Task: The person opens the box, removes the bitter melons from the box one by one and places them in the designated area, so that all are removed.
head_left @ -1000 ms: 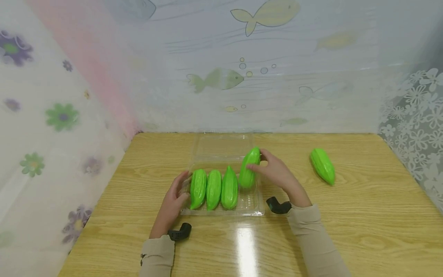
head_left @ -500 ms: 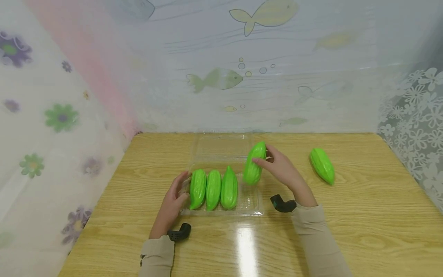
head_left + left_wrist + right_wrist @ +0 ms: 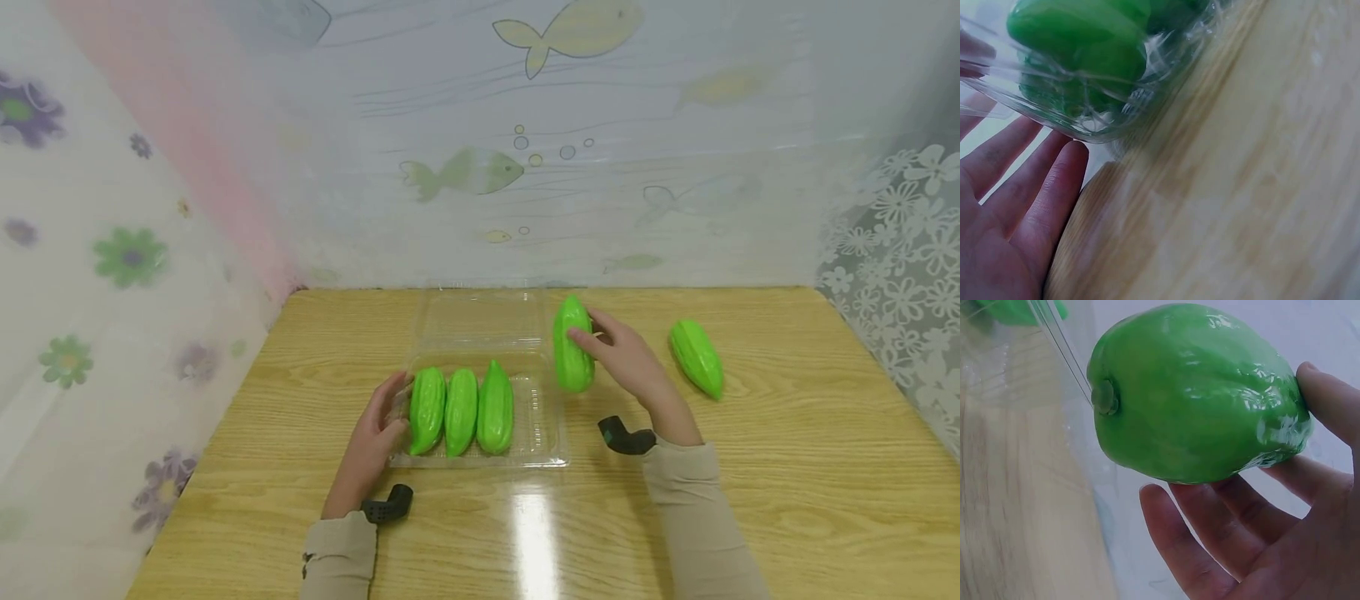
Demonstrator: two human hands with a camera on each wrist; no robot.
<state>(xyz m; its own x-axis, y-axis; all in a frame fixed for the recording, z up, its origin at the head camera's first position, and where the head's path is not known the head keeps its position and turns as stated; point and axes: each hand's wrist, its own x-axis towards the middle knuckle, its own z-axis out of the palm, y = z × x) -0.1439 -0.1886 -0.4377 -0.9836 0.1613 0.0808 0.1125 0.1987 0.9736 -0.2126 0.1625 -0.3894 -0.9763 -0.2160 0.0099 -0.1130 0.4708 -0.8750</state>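
Observation:
In the head view a clear plastic clamshell box (image 3: 553,461) lies with its lid folded back. Three glossy green ridged gourds (image 3: 461,412) fill the box's left and middle, side by side. My left hand (image 3: 378,429) rests at the box's left edge; the left wrist view shows its fingers (image 3: 1047,194) extended, tips at the plastic wall. Off the box's right side, my right hand (image 3: 626,358) grips another green gourd (image 3: 572,350) upright, thumb on the near face. The right wrist view shows this gourd's stem-end nub (image 3: 1105,397) and its fingers (image 3: 1175,540) beneath.
Another green gourd (image 3: 696,358) lies on the wooden table (image 3: 787,483), right of the right hand. The clear lid (image 3: 483,317) reaches back toward the fish-printed curtain (image 3: 637,208). Black wrist devices (image 3: 626,437) sit on both wrists.
My right hand has carried its gourd from over the box's right part out to the right and slightly back, raising it. My left hand has stayed at the box edge.

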